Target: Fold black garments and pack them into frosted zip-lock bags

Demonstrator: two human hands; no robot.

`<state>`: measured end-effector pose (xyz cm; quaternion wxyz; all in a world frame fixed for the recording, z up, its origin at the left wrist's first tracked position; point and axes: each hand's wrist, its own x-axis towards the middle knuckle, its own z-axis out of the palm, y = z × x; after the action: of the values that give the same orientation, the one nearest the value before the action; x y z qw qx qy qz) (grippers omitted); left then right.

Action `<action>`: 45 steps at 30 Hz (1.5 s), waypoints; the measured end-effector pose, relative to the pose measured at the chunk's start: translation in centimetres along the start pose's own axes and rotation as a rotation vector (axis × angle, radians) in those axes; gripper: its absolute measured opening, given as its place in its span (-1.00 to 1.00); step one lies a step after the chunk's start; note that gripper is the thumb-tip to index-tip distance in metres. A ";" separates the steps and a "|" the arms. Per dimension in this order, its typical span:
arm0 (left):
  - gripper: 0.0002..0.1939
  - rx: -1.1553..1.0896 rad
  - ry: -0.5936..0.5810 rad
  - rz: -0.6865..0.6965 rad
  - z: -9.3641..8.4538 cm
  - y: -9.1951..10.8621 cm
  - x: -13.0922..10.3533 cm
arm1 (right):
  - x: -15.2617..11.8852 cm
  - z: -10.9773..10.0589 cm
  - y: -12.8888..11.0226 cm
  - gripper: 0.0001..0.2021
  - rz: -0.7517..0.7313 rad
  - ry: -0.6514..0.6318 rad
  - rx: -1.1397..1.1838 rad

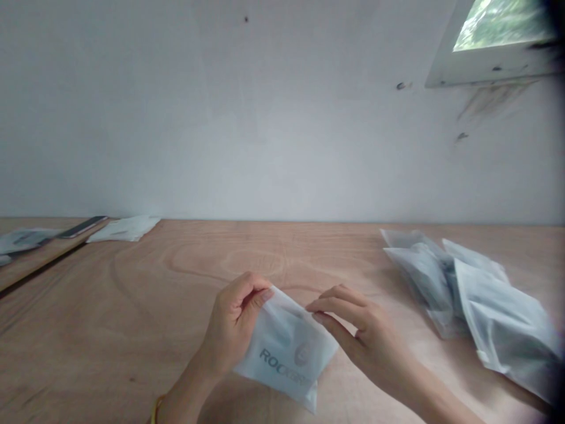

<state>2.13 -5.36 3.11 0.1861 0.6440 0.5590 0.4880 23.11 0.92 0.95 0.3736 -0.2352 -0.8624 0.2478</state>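
"Frosted plastic shows at the grip. Identify the part and the hold."

"Part: printed pouch, located between the two hands. Left hand: thumb and forefinger pinch one upper corner. Right hand: thumb and fingertips are close together at the top edge; whether they clamp it cannot be determined."

"List the items around the grip."

"Right of the grip, well apart from the right hand: a pile of frosted bags, overlapping, with greyish contents. A dark blur at the margin hides its outer end. Far left of the grip and beyond it: a flat white packet. Farther left: a dark strip and a translucent packet, both on a wooden board."

"Does any item stand in the way?"

"All of these lie to either side; the right fingers themselves cover part of the pouch's top edge."

"Specify surface and room."

"Below the grip: a wooden tabletop with visible grain. Beyond it: a pale wall bearing dark marks. High to the right: a window showing greenery, with a brownish stain under its frame."
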 end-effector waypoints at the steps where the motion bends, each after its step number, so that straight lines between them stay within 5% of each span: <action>1: -0.79 0.004 0.006 -0.001 0.0 0.0 0.0 | 0.0 0.0 -0.1 -0.81 -0.015 -0.004 -0.002; 11: -0.79 -0.004 0.110 -0.113 0.7 0.0 -0.4 | -1.6 1.4 0.7 -0.72 -0.069 0.016 -0.169; 16: -0.79 -0.057 0.063 -0.110 0.6 0.0 0.0 | -0.1 1.5 1.4 -0.86 0.166 -0.033 0.085; 21: -0.70 -0.358 0.361 -0.212 0.0 -1.7 -0.3 | 0.9 1.6 3.0 -0.64 0.359 0.025 0.354; 26: -0.54 -0.785 -0.012 -0.548 3.1 -4.4 -2.8 | 0.2 2.8 3.8 -0.53 0.474 -0.004 0.660; 30: -0.55 -0.808 0.123 -0.636 5.6 -5.0 -3.5 | 0.0 4.4 4.0 -0.57 0.501 -0.050 0.778; 33: -0.55 -0.621 0.156 -0.645 5.8 -5.3 -3.2 | -0.1 5.4 4.5 -0.63 0.483 -0.075 0.736; 37: -0.63 -0.310 0.249 -0.579 1.5 -7.2 -2.4 | -0.3 4.0 6.4 -0.69 0.547 -0.065 0.660; 42: -0.69 0.065 0.432 -0.574 -9.7 -11.4 -0.7 | -0.8 -1.5 10.0 -0.48 0.656 0.035 0.521; 45: -0.70 0.320 0.509 -0.543 -14.4 -12.4 -0.4 | -1.1 -3.3 11.4 -0.44 0.659 0.131 0.364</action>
<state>-16.52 -6.35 -0.28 0.0614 0.3524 0.8060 0.4716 28.85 9.84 -4.57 0.3641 -0.4450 -0.6568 0.4879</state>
